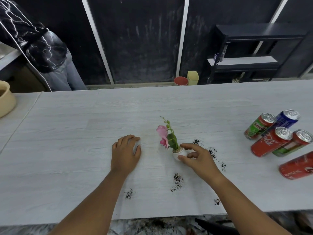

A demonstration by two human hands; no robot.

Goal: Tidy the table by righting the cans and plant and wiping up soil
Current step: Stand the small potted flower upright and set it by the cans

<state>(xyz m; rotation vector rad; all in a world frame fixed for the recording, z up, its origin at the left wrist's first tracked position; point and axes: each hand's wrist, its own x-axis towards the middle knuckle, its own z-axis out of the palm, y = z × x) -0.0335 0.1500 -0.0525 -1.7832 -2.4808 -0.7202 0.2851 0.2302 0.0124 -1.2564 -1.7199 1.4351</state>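
Green can (259, 126): "MILO" read clearly on its side. Red can (271, 142) just beside it: white Coca-Cola script, part hidden. Lower red can (296, 167): white print too blurred. Blue can (286, 119): lettering unreadable.

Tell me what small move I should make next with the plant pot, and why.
Probably let go of the white pot and draw the right hand away. The plant looks upright on the table, its pot pinched between thumb and forefinger. Soil patches around it are unwiped, and the left hand rests on what may be a white cloth.
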